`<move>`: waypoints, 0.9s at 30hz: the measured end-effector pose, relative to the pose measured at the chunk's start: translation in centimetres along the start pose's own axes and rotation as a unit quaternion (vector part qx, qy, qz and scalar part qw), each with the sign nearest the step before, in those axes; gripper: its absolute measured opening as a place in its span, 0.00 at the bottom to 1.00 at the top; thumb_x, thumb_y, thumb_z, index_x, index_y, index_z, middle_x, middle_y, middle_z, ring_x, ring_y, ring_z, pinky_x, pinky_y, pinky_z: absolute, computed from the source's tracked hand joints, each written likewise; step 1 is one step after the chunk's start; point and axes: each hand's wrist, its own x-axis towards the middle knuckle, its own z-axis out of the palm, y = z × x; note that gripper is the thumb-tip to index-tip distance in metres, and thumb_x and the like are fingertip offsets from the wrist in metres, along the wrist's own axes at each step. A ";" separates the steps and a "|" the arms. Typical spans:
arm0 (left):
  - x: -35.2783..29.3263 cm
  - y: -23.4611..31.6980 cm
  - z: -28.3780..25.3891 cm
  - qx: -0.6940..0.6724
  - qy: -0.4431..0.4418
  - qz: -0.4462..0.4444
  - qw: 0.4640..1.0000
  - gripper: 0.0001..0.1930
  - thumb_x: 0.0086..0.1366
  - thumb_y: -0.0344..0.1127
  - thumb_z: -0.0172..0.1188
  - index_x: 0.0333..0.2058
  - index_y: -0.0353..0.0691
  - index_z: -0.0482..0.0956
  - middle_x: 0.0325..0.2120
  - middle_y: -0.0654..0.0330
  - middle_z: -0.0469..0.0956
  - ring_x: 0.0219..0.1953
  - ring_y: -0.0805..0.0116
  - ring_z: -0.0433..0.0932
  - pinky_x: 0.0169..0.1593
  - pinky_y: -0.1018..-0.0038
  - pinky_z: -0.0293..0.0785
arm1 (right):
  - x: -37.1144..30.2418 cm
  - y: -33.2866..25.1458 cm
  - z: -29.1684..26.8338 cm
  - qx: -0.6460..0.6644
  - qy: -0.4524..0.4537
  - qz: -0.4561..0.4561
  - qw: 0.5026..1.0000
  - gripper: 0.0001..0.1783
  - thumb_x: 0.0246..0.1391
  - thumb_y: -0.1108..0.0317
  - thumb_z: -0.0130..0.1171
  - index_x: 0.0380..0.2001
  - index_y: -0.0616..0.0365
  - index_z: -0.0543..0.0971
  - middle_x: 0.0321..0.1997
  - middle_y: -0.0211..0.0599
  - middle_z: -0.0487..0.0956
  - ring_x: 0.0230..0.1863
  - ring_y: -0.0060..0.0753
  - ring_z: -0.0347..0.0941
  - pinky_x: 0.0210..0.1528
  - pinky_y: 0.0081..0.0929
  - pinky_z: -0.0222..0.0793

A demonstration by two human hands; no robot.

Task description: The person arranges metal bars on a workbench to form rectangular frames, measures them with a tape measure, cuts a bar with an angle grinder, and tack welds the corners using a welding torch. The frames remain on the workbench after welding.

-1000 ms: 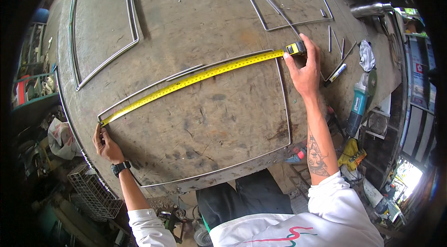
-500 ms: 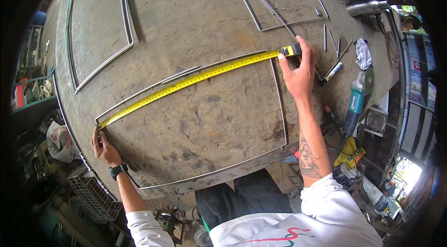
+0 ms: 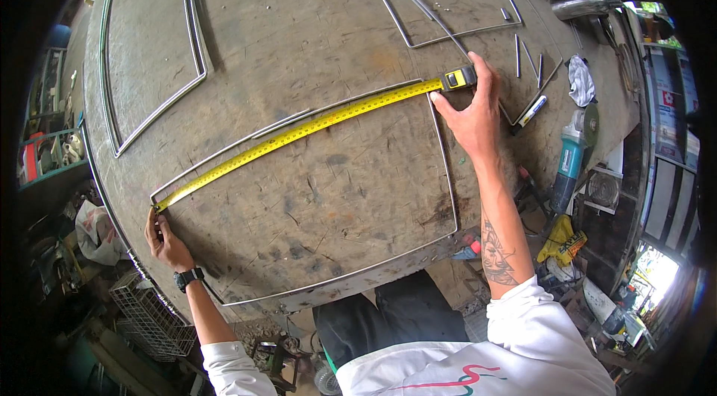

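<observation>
A yellow tape measure blade (image 3: 299, 132) is stretched across the worktop, beside the far side of a bent metal rod frame (image 3: 453, 194). At its left end, the fingertips of my left hand (image 3: 172, 248) are closed on the tape's end by the frame's corner. My right hand (image 3: 478, 123) grips the black and yellow tape measure case (image 3: 458, 79) near the far right corner, its thumb stretched along the near side of the blade. A second thin rod (image 3: 282, 123) lies against the frame's far side.
More bent rod frames lie at the far left (image 3: 154, 121) and far right (image 3: 441, 41). Short rod pieces (image 3: 517, 56), a marker (image 3: 533, 111), a white cloth (image 3: 581, 82) and a teal angle grinder (image 3: 569, 161) are to the right. A wire basket (image 3: 153, 314) stands below the left edge.
The view has shifted slightly. My right thumb has slid a little left and nearer to me, away from the case. Both hands keep their hold on the tape measure.
</observation>
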 end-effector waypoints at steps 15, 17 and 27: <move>0.0 0.5 0.3 -0.003 0.015 0.011 1.000 0.15 0.73 0.29 0.64 0.57 0.42 0.86 0.48 0.66 0.84 0.43 0.77 0.78 0.48 0.76 0.73 | -0.1 0.8 -0.1 -0.002 -0.027 -0.011 1.000 0.58 0.46 0.63 0.80 0.76 0.50 0.57 0.72 0.58 0.61 0.74 0.63 0.59 0.72 0.54 0.65; 0.0 0.6 0.5 -0.034 0.016 -0.001 0.999 0.15 0.73 0.29 0.64 0.57 0.43 0.87 0.47 0.66 0.84 0.41 0.78 0.77 0.47 0.76 0.72 | -0.1 0.8 -0.1 0.003 -0.030 -0.013 0.999 0.58 0.47 0.63 0.80 0.76 0.49 0.56 0.72 0.59 0.61 0.74 0.63 0.58 0.73 0.54 0.65; 0.1 0.2 0.1 -0.018 0.011 -0.008 1.000 0.15 0.74 0.29 0.63 0.57 0.40 0.86 0.48 0.63 0.84 0.47 0.74 0.80 0.53 0.75 0.74 | 0.1 0.7 -0.1 0.008 -0.031 -0.014 0.999 0.56 0.51 0.60 0.78 0.77 0.51 0.56 0.72 0.61 0.61 0.74 0.65 0.59 0.73 0.55 0.63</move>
